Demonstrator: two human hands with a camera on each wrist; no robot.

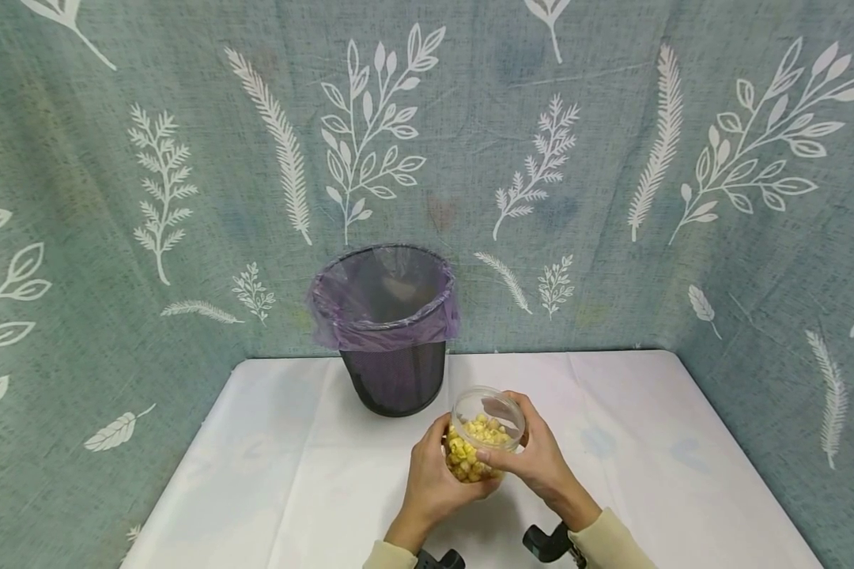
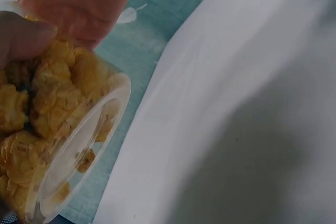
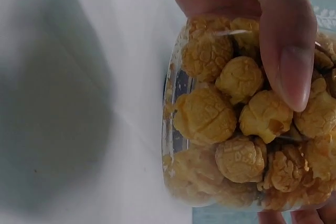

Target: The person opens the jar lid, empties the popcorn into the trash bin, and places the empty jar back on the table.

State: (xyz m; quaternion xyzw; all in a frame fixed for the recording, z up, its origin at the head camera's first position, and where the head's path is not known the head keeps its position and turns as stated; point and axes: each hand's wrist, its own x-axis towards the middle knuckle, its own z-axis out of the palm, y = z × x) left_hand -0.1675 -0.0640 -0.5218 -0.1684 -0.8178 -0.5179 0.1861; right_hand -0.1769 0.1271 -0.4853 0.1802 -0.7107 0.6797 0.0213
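Bin: my landmark, a black bin [image 1: 394, 387] standing upright on the table, towards its far edge.
Bag: 1 thin, see-through purple bag [image 1: 398, 337] lines the bin and folds down outside its rim.
Jar: 1 round, clear, open-topped jar [image 1: 473, 444], nearer to me than the bin and a little to its right, held up off the table and apart from the bin.
Popcorn: yellow, rounded, crackled pieces [image 1: 466, 466] inside the jar, heaped below its rim.
Left hand: my left hand [image 1: 437, 474] is wrapped around the jar's left side and low across its near side, on the bin-ward half of the grip.
Right hand: my right hand [image 1: 541, 458] clasps the jar's right side, farther right of the bin, with 1 thumb across the near side just under the rim.
Wrists: beige sleeves [image 1: 608, 541] and 1 black device [image 1: 546, 544] at each wrist, all nearer to me than the bin.
Table: a white covering [image 1: 292, 474] spreads beneath the bin and to its left and right.
Cloth: a blue-green hanging [image 1: 470, 118] printed with white leaves and sprigs, behind the bin and along both sides.
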